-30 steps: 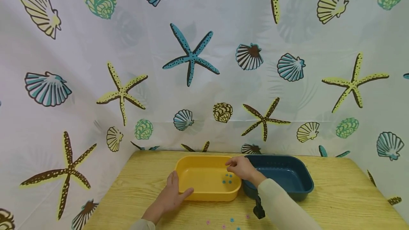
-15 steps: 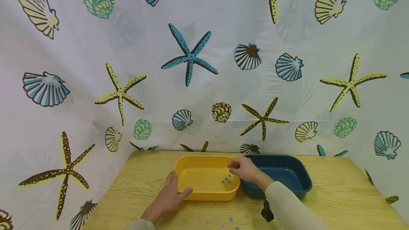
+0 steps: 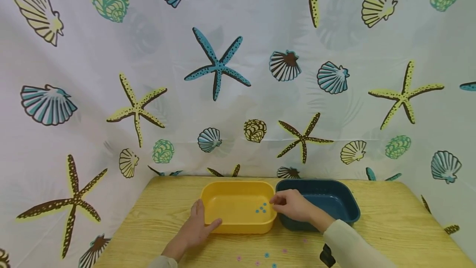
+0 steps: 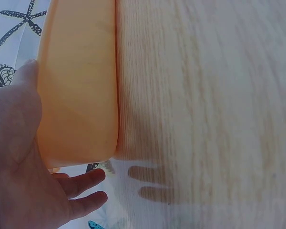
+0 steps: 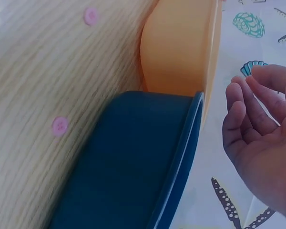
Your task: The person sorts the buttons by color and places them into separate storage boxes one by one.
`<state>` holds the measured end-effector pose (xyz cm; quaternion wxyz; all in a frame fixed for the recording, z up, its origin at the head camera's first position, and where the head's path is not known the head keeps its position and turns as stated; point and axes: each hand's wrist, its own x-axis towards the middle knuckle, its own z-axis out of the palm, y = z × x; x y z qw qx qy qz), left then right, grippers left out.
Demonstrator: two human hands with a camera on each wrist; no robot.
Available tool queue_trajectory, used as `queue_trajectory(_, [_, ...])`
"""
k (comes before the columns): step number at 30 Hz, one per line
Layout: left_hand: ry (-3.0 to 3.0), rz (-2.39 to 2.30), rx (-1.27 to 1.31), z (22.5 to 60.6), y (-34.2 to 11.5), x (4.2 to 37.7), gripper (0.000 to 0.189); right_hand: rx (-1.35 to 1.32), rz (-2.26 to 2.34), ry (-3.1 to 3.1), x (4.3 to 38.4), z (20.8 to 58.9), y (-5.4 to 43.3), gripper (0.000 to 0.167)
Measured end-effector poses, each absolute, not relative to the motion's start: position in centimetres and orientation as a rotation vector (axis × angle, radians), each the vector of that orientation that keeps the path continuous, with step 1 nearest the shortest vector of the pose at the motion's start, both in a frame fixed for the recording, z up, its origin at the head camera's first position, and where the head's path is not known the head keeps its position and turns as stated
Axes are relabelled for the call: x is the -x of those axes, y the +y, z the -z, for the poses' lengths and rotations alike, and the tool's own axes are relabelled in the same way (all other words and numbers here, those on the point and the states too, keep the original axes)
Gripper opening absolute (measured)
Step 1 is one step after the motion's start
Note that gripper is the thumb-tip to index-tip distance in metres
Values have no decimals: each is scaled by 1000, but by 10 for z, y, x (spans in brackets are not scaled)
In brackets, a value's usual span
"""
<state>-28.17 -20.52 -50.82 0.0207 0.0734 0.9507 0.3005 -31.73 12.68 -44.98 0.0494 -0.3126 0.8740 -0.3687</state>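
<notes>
My left hand (image 3: pixel 196 227) braces the left front corner of a yellow tub (image 3: pixel 238 228), its thumb by the front rim. In the left wrist view, two of its fingers (image 4: pixel 88 198) stretch out beyond the tub's end. Several small blue buttons (image 3: pixel 261 208) lie together on the tub's floor at the right. Over the meeting rims of the yellow tub and a dark blue tub (image 3: pixel 334 206) hovers my right hand (image 3: pixel 295 206), fingers loosely bent. The right wrist view shows thumb and index fingertip close together, with nothing visible between them.
Pink buttons (image 3: pixel 284 250) and blue buttons (image 3: pixel 267 255) lie scattered on the wooden table (image 3: pixel 167 202) before the tubs. A black strap mount (image 3: pixel 327 255) sits at the right sleeve. A shell-and-starfish curtain (image 3: pixel 238 94) hangs behind and at both sides.
One blue button has dropped slightly and settled among the others in the yellow tub. My right hand has drawn back rightward from above them. My left hand stays at its corner.
</notes>
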Motion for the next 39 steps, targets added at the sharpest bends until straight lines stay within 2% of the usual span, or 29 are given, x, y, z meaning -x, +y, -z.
queue_trajectory(21, [2955,-925,-216,510,-206,284,108,1018,1139,2436,275,464,140,6])
queue_trajectory(34, [2947,-912,-211,511,-205,284,109,1415,984,2408,269,488,138,11])
queue_trajectory(39, [2941,-917,-214,509,-205,284,109,1454,889,2387,265,494,133,15])
